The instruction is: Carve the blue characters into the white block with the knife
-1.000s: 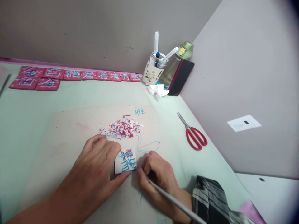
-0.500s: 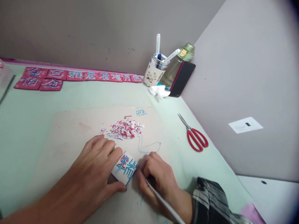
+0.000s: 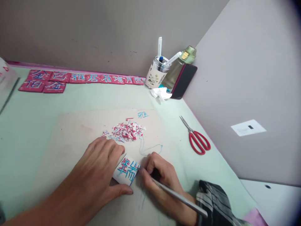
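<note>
A small white square tile carries a blue character partly cut through to red. My left hand grips it by the edges, with the thumb along the lower side and the fingers at the upper left. In my right hand is a slim silver craft knife, held like a pen. Its tip meets the tile's right edge, partly hidden by my fingers. Just beyond my hands lies a heap of red and white shavings.
Red-handled scissors lie to the right. At the back are a jar of markers, a green-lidded bottle, a phone and a crumpled tissue. Several red tiles with characters line the wall. A beige board lies underneath.
The knife's back end has swung up and to the right as my right hand turned. My left thumb has slid slightly right along the tile. The view has shifted a little.
</note>
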{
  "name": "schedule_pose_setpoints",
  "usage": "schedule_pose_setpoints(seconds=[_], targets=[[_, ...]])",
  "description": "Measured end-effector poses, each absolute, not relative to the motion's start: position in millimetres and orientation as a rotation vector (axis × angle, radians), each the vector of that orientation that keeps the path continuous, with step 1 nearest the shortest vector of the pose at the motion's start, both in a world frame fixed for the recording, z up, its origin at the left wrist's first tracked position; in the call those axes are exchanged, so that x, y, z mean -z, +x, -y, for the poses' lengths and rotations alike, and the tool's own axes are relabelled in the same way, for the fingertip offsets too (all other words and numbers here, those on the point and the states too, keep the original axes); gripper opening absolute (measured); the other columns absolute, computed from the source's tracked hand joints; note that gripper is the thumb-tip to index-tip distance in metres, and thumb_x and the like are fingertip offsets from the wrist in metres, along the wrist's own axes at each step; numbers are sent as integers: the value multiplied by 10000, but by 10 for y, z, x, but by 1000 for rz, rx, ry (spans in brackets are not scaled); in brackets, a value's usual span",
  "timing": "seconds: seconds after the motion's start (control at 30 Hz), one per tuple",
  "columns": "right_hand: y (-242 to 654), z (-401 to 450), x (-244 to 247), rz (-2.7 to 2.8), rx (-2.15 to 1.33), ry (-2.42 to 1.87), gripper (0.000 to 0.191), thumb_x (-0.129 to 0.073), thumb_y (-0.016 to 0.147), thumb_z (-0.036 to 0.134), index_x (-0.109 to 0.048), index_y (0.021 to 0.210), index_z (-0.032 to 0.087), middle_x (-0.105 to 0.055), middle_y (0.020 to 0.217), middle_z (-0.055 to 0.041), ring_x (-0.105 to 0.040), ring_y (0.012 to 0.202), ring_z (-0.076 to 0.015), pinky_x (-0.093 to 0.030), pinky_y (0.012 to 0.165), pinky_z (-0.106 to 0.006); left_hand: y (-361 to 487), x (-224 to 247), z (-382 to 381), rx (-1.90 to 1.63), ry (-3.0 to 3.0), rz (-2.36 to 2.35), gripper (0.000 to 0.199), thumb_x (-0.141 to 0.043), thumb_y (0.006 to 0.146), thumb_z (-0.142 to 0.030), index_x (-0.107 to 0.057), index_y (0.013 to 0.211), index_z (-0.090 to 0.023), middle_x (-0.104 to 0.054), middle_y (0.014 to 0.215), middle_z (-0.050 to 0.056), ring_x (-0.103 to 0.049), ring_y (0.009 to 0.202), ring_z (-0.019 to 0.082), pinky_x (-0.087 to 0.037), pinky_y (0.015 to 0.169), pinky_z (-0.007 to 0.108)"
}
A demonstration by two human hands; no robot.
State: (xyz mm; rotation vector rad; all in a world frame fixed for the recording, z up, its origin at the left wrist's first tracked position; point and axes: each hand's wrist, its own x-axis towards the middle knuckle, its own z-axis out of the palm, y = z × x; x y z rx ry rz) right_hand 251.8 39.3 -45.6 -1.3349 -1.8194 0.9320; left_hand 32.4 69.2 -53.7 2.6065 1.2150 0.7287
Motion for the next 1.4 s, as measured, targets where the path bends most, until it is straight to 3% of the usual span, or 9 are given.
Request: schedule_pose_setpoints(seconds=[0.1, 0.2, 0.3, 0.73, 0.83, 1.03, 1.17, 1.4], targets=[[2521, -390, 452, 1780, -993, -1331, 254, -576, 957, 180, -435, 753, 233, -545, 740, 22, -464, 651, -131, -376, 606, -271, 393, 558, -618, -745, 2592, -1221, 757, -952, 591, -277, -518, 1202, -170, -606, 1080, 93, -570, 1022, 351, -486, 905, 541], [2519, -371, 459, 1709, -1061, -1347, 272, -580, 976, 212, -437, 745, 231, -537, 743, 21, -453, 659, -133, -367, 604, -277, 448, 564, -569, -769, 2548, -1211, 482, -733, 737, -154, -525, 1171, -182, -601, 1065, 88, -569, 985, 318, -486, 875, 505], [2515, -369, 461, 1661, -1081, -1334, 287, -592, 973, 239, -431, 735, 232, -524, 731, 25, -444, 655, -133, -362, 593, -275, 457, 555, -563, -781, 2497, -1213, 412, -605, 786, -138, -517, 1184, -195, -607, 1073, 84, -579, 988, 308, -487, 874, 492], [2511, -422, 402, 1659, -1127, -1312, 287, -603, 940, 214, -418, 721, 234, -514, 710, 33, -433, 628, -126, -368, 577, -264, 388, 588, -573, -680, 2388, -1258, 640, -562, 825, -162, -403, 1439, -248, -658, 1286, 85, -637, 1168, 320, -528, 936, 462], [2532, -426, 415, 1844, -1002, -1202, 285, -588, 966, 163, -416, 752, 238, -550, 738, 22, -481, 667, -136, -394, 604, -266, 367, 591, -588, -686, 2293, -1227, 584, -553, 829, -146, -438, 1384, -285, -657, 1263, 43, -639, 1170, 286, -540, 966, 439], [2571, -435, 432, 2451, -283, -805, 309, -435, 1065, 68, -523, 801, 200, -568, 718, -12, -430, 699, -180, -367, 655, -341, 345, 595, -594, -670, 2200, -1176, 472, -575, 838, -118, -483, 1260, -308, -630, 1198, 11, -627, 1113, 253, -551, 933, 409], [2571, -443, 375, 2566, -163, -706, 383, -419, 1060, 57, -607, 744, 163, -561, 707, -37, -424, 695, -193, -347, 662, -368, 345, 587, -623, -641, 2200, -1139, 405, -585, 844, -111, -506, 1193, -301, -632, 1173, 14, -629, 1091, 261, -558, 899, 414], [2558, -406, 358, 2615, -81, -625, 315, -522, 992, 69, -616, 717, 191, -530, 668, -23, -410, 694, -198, -361, 668, -359, 336, 571, -638, -683, 2239, -1140, 388, -560, 807, -107, -516, 1150, -282, -656, 1132, 22, -655, 1043, 262, -566, 845, 410]])
